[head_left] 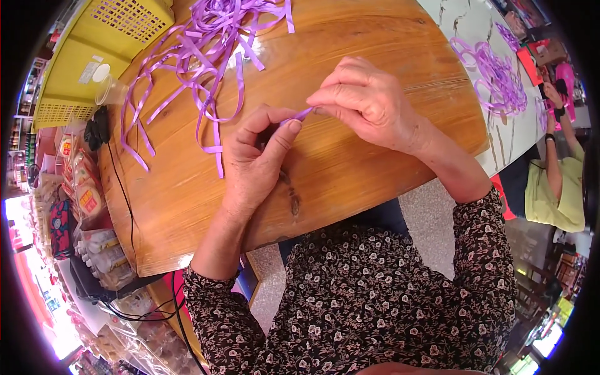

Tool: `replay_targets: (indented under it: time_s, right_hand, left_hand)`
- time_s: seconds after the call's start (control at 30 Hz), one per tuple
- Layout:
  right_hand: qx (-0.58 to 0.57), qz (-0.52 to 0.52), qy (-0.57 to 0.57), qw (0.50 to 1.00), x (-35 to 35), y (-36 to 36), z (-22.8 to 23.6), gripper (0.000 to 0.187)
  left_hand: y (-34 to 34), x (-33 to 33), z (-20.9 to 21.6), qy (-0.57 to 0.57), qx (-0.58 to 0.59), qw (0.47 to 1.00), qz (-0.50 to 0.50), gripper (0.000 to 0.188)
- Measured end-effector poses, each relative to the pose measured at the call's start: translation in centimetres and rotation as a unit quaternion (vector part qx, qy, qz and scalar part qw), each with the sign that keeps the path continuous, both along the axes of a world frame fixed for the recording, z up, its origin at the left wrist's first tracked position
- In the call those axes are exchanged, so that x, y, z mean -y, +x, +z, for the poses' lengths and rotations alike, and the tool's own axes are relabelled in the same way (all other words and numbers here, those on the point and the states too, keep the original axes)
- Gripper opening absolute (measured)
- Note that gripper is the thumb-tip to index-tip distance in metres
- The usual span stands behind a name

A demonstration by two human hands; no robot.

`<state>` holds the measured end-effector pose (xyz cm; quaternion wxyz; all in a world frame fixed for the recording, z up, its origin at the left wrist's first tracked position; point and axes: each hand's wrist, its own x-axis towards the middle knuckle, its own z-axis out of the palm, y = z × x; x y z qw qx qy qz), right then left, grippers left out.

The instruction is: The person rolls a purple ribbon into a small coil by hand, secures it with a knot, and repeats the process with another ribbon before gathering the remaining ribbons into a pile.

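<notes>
Above the near part of the wooden table (375, 50), both hands meet at a short stretch of purple ribbon (302, 115). My left hand (256, 150) is closed, pinching the ribbon between thumb and forefinger. From the right, my right hand (369, 106) pinches the ribbon's other end with its fingertips, the hand bent over it. Most of the held ribbon is hidden inside my left hand. A loose heap of purple ribbons (206, 47) lies on the far left of the table, several ends trailing toward my left hand.
A yellow plastic crate (75, 69) and a clear plastic cup (107, 87) stand at the far left. A black cable (122, 181) runs down the left edge. On a white marbled table (459, 19) at right lies another purple ribbon pile (497, 78); another person (556, 181) sits beside it.
</notes>
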<state>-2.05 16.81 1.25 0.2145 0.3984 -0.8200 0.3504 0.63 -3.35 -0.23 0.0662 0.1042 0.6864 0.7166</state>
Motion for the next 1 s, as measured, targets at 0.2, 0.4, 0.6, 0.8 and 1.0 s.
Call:
replay_targets:
  time_s: [0.2, 0.4, 0.6, 0.8, 1.0]
  right_hand:
    - [0.366, 0.153, -0.119, 0.910, 0.0, 0.4, 0.8, 0.009]
    - [0.538, 0.208, -0.300, 0.760, 0.6, 1.0, 0.8, 0.013]
    - [0.455, 0.158, -0.314, 0.818, 1.8, 1.2, 0.5, 0.019]
    - [0.201, 0.053, -0.147, 0.967, 1.9, 1.1, 0.6, 0.024]
    - [0.066, 0.008, -0.100, 0.993, 2.3, 0.6, -0.3, 0.025]
  left_hand:
    - [-0.5, 0.2, -0.3, -0.075, -0.137, 0.988, 0.003, 0.009]
    - [0.3, -0.6, 0.4, 0.153, 0.042, 0.987, 0.017, 0.013]
    - [1.1, -1.1, 0.3, 0.086, -0.072, 0.993, 0.046, 0.010]
    - [0.7, -1.0, -0.3, 0.081, -0.073, 0.993, 0.052, 0.013]
    - [0.9, -1.4, 0.2, 0.201, 0.073, 0.976, 0.047, 0.013]
